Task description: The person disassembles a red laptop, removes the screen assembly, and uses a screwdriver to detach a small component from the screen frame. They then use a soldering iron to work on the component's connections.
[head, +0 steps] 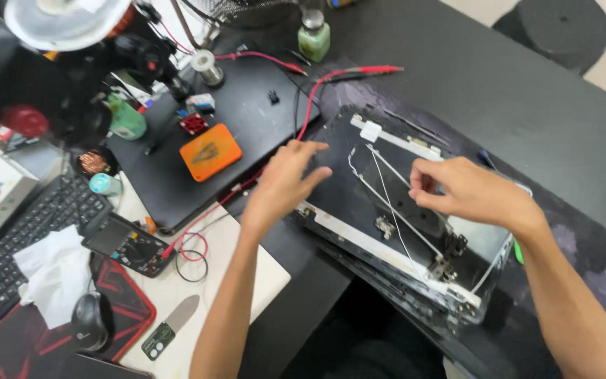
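Plainly, the work sits on the laptop lid, a dark shell lying open-side up on the black desk, its long axis running from upper left down to lower right; a pale metal strip lines its near edge, with a hinge at the lower right end. 2 thin white cables cross the inside of the lid along roughly that same diagonal; the right hand hovers over their upper stretch, its thumb and forefinger pinched close together, seemingly on 1 cable, though the contact is too small to confirm. The left hand lies at the lid's left corner, fingers spread wide and flat, tips touching or just above the dark surface, holding nothing. So the cables lie just left of and below the right fingers, and that hand is the nearer; the left is beside them, apart. Both forearms reach in from the bottom edge, the right wrist bent inward. A red lead runs just above the left hand; an orange pad rests on a second closed laptop, well left.
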